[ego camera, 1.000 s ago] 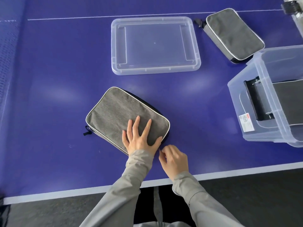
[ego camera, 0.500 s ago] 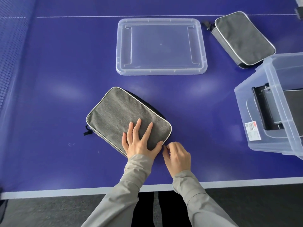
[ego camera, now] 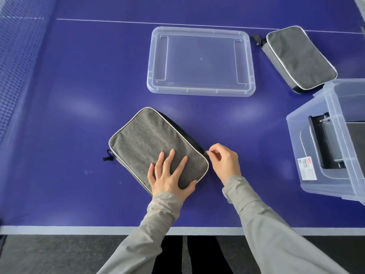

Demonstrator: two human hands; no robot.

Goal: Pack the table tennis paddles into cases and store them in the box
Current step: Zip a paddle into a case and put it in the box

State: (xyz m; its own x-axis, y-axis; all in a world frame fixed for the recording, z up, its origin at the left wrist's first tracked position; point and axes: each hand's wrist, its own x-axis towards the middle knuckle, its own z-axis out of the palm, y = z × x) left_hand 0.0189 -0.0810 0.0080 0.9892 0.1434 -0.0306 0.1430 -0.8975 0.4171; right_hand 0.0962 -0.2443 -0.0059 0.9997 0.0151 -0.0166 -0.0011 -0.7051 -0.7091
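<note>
The near case [ego camera: 150,141] lies flat on the blue table [ego camera: 79,99], set at a slant close to the front edge, grey face up with pale piping round its rim. The left hand [ego camera: 169,179] presses down on its near corner, palm flat, fingers straight and spread over the fabric, thumb out along the near edge. The right hand [ego camera: 224,164] is just beside the case's right corner, fingers curled in, thumb and forefinger pinching the zip pull [ego camera: 206,153], which is small and partly hidden by the fingertips. A black loop [ego camera: 107,156] sticks out from the case's left corner. Whether a paddle is inside cannot be told. Beyond the case, well apart from it, a clear lid [ego camera: 201,60] lies flat on the table. To the lid's right sits the far case [ego camera: 300,58], also grey and slanted, closed, a black tab at its upper left corner. Just in front of that case, at the right edge of the view, stands the clear box [ego camera: 296,147] — open at the top, a white label [ego camera: 307,168] on its near wall, a dark flat item [ego camera: 324,141] lying inside and cut off by the frame. A net [ego camera: 17,76] runs along the table's left side. Both arms wear grey sleeves [ego camera: 262,224] — dark floor [ego camera: 59,254] shows below the table edge.
</note>
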